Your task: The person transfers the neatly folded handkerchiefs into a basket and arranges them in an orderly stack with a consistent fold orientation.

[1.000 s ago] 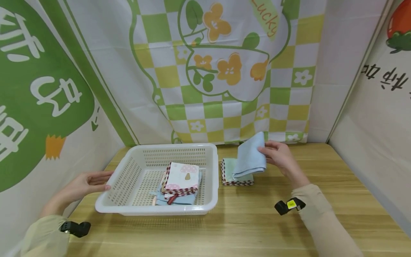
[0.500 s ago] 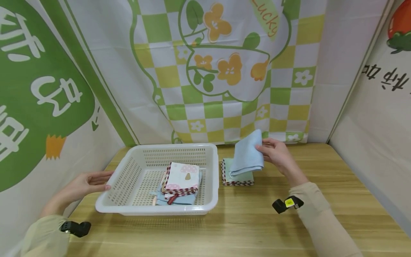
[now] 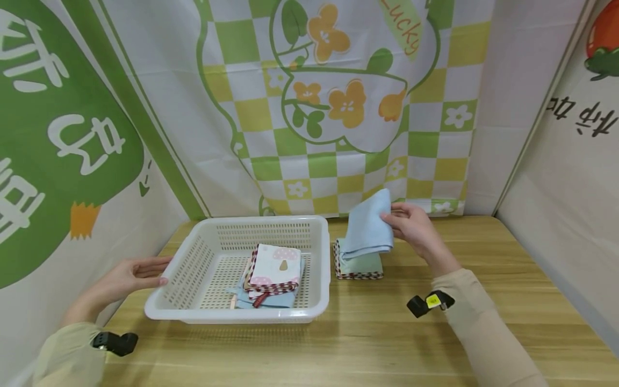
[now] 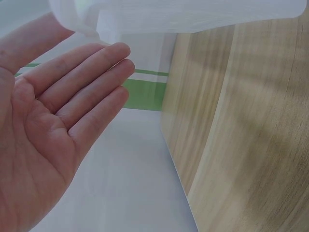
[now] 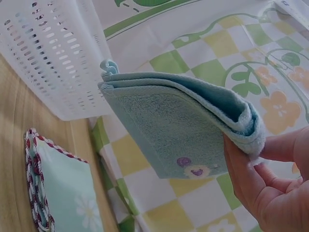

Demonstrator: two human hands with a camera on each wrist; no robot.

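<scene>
My right hand [image 3: 413, 228] pinches a folded light-blue towel [image 3: 369, 223] by its right edge, above the table. In the right wrist view the towel [image 5: 164, 116] shows terry cloth with a small purple and white flower. Below it lies a folded pale green cloth [image 3: 362, 264] with a checked dark-red and white border. At the left, my left hand [image 3: 123, 279] touches the rim of a white plastic basket [image 3: 179, 314] with straight fingers, palm facing it in the left wrist view. Inside the basket, a folded white cloth with a mushroom print [image 3: 275, 264] lies on a blue cloth [image 3: 285, 301].
The basket and cloths are on a wooden table [image 3: 367, 344]. A printed curtain [image 3: 338, 177] hangs along the table's back edge, with fabric walls at both sides. Each wrist carries a small black camera [image 3: 429, 303].
My right hand has moved slightly left and upward with the blue towel, which now sits further over the green cloth's left part. The left hand and basket look still.
</scene>
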